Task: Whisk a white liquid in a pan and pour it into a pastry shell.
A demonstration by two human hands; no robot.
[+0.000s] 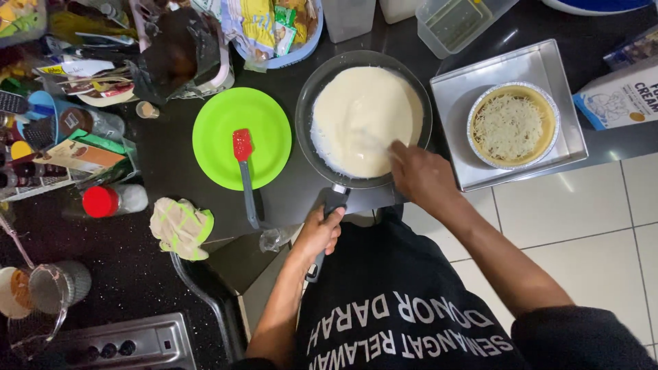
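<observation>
A dark frying pan (306, 109) full of pale creamy sauce (363, 113) sits on the black counter. My left hand (319, 233) is wrapped around the pan's black handle at the near edge. My right hand (421, 175) is over the pan's near right rim, gripping a stirring utensil whose blurred tip dips into the sauce; what kind of utensil it is I cannot tell. Right of the pan, a round foil dish (513, 125) topped with shredded cheese rests in a square metal tray (480, 72).
A green plate (274, 133) left of the pan carries a red-headed spatula (242, 154). A crumpled cloth (180, 226), a red-capped bottle (110, 201), packets and jars crowd the left side. A cream carton (620, 96) lies far right; a clear container (452, 24) stands behind the tray.
</observation>
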